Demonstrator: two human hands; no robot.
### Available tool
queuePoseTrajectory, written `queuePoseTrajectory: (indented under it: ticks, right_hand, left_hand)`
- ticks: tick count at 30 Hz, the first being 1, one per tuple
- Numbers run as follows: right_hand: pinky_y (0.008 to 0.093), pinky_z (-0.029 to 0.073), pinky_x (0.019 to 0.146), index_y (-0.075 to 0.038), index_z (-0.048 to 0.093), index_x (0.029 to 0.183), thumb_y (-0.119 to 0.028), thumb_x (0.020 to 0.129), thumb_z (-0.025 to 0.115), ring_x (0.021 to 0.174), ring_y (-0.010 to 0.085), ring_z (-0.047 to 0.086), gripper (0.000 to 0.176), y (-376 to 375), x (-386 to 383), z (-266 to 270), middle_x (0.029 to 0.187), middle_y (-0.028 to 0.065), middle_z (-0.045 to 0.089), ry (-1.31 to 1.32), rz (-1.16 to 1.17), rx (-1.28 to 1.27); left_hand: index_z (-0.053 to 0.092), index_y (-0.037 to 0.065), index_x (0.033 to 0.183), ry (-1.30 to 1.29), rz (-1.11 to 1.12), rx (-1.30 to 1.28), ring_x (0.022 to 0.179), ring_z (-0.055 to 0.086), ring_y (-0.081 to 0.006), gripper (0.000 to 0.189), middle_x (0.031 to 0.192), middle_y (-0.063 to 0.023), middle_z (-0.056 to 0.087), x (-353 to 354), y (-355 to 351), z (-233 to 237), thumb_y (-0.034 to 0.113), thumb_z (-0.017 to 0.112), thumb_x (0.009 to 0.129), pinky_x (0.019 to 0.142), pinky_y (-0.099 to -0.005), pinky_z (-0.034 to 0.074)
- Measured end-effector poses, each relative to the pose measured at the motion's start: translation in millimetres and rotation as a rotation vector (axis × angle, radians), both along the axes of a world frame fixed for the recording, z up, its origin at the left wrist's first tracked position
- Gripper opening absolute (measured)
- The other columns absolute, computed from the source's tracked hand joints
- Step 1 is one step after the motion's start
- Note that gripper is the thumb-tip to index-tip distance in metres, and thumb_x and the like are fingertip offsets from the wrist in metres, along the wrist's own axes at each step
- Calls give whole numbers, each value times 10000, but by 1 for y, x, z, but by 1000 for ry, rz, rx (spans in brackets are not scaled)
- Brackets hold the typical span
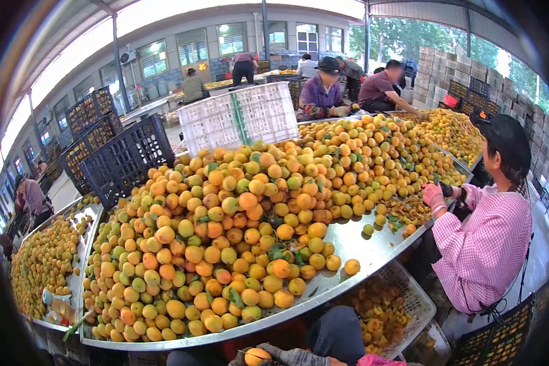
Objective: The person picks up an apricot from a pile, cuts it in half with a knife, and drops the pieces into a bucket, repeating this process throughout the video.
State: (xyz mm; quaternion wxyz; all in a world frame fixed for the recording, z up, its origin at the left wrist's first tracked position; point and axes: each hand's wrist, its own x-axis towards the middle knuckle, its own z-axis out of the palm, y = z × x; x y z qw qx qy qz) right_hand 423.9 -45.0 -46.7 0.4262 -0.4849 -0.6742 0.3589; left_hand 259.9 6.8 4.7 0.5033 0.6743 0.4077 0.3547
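Observation:
At the bottom edge, my right hand [293, 355] wears a grey glove and reaches in from the right, its fingers closed against an orange fruit [257, 356]. A small dark grey part of my left hand [237, 360] shows at the fruit's left side; its fingers are mostly cut off by the frame. Just beyond the hands is the rim of a metal table [226, 337], heaped with yellow, orange and greenish fruit [213, 244].
Right of my knee [337, 335], a pale crate [418, 305] holds split fruit. A person in a pink checked top [485, 244] sits at the right. A white crate [238, 116] and a black crate [128, 158] stand behind the heap. Other people work farther back.

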Motion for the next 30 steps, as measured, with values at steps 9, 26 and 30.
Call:
queuePoseTrajectory:
  ticks: [9,26,30]
  right_hand:
    - [334,456,959,-39,412,1349,-259,907,629,1123,179,581,540,17,9,22,1218,162,578,64,70,-403]
    - [309,534,774,-16,507,1255,-231,843,678,890,224,676,495,17,-41,29,991,158,669,-131,-47,-352]
    - [396,515,521,-42,530,1244,-349,807,703,604,324,656,561,18,-55,28,689,158,636,-401,-78,-67]
  left_hand:
    - [535,11,1198,186,-288,-8,911,669,-323,510,992,-187,665,-25,28,-27,244,724,785,776,-378,527]
    - [519,0,1223,-773,44,-1017,954,623,-210,617,1075,-111,621,-65,-13,-62,489,593,855,839,-335,514]
    - [517,7,1228,-727,97,-1027,956,624,-224,620,1085,-116,621,-78,-18,-61,501,583,860,849,-341,514]
